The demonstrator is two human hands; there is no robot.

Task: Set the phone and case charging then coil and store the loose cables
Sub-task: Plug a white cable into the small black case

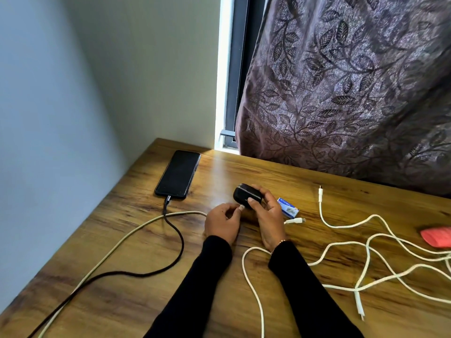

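A black phone (pixel 178 173) lies face up at the table's back left, with a black cable (pixel 179 242) plugged into its near end. My right hand (pixel 269 217) grips a black earbud case (pixel 244 194) just above the wooden table (pixel 244 172). My left hand (pixel 223 222) pinches the plug of a white cable (pixel 117 245) right at the case's near side. Whether the plug is seated is hidden by my fingers. Loose white cables (pixel 368 262) sprawl tangled across the right of the table.
A small blue and white box (pixel 288 207) lies just right of my right hand. A red object (pixel 436 236) sits at the right edge. A patterned curtain (pixel 353 89) hangs over the table's back edge, and a wall borders the left side.
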